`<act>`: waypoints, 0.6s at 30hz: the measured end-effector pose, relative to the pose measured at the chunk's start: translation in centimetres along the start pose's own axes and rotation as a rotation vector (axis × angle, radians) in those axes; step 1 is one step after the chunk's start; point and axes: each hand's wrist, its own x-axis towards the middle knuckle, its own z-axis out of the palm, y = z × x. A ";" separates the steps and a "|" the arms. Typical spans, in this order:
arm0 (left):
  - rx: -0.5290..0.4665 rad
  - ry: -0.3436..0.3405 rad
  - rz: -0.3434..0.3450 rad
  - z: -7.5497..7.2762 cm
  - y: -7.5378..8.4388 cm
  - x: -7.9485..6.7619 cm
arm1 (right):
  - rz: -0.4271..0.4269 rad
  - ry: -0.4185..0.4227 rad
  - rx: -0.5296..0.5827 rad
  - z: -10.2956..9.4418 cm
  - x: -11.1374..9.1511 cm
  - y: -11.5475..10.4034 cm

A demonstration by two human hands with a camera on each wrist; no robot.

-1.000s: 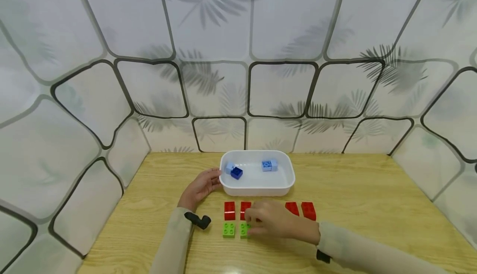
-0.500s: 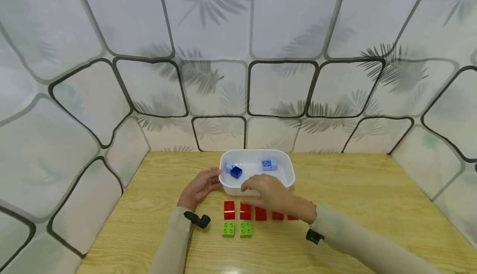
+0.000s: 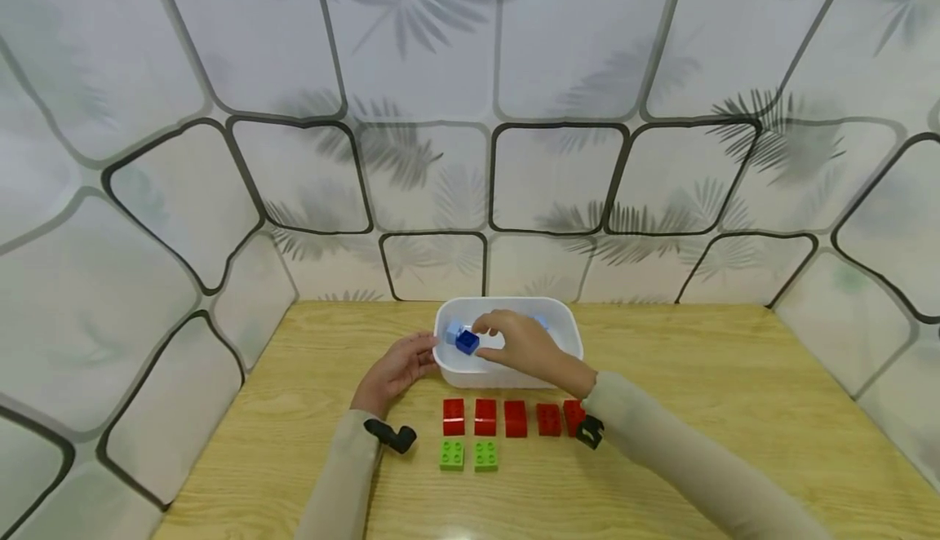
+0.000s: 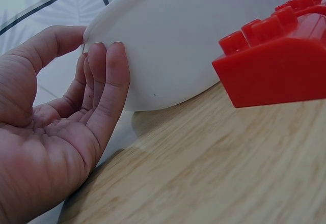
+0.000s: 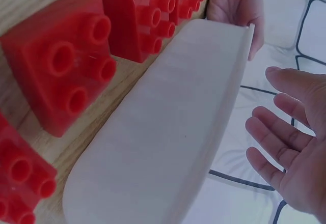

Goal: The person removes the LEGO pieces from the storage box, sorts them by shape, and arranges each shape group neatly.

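Observation:
My left hand (image 3: 400, 369) rests its fingertips against the left end of the white plastic tub (image 3: 477, 378); in the left wrist view, bent fingers (image 4: 117, 66) lie along its outer wall. Over the tub, my right hand (image 3: 525, 346) holds nothing, its thumb and fingers spread apart. Their tips are just right of a dark blue toy building brick (image 3: 467, 342). Beside that brick is a light blue brick (image 3: 454, 331). Another light blue brick (image 3: 541, 321) shows partly behind the right hand.
In front of the tub stands a row of several red bricks (image 3: 485, 417), its right end partly covered by the right wrist. Two green bricks (image 3: 451, 455) sit nearer on the wooden table (image 3: 308, 385). A patterned curtain (image 3: 433, 173) hangs behind and at both sides.
My right hand has moved from beside the right green brick, up over the red row, to above the tub near the dark blue brick. The left hand has stayed at the tub's end.

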 end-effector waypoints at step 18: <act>-0.008 -0.020 0.001 0.0 0.2 -0.1 | 0.184 -0.145 0.052 3.2 3.5 1.8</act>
